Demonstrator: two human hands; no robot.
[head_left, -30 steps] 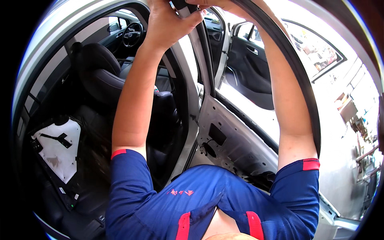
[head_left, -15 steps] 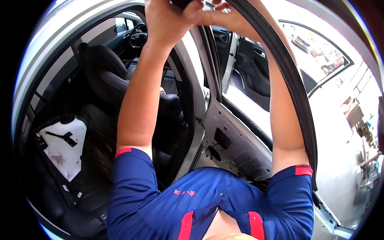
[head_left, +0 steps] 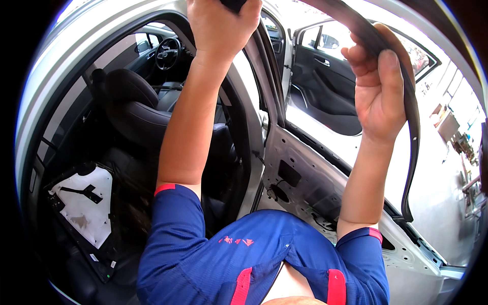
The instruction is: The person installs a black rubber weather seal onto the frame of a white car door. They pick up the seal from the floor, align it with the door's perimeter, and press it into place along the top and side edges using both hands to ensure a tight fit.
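My right hand (head_left: pixel 378 96) is raised at the upper right, closed on a long black rubber door seal (head_left: pixel 414 152). The seal comes in from the top edge, crosses the fingers and thumb, and hangs down to a loose end beside the door. At the top edge, left of centre, my left hand (head_left: pixel 222 25) is closed around something black, mostly cut off by the picture's edge. It is up by the white car's door frame (head_left: pixel 241 71). Just below, between my arms, stands an open car door (head_left: pixel 284 157) with its bare metal inner panel showing holes.
Inside the car are a dark front seat (head_left: pixel 134 101), a steering wheel (head_left: pixel 168 53) and a white-and-black trim panel (head_left: pixel 89 203) lying in the back. Another open door (head_left: pixel 325 81) with black trim stands ahead. Cluttered goods (head_left: pixel 452 132) are at the far right.
My right hand has moved away from my left, to the right and down, and now grips the seal. The seal's loose end has swung. My left hand stays near the top.
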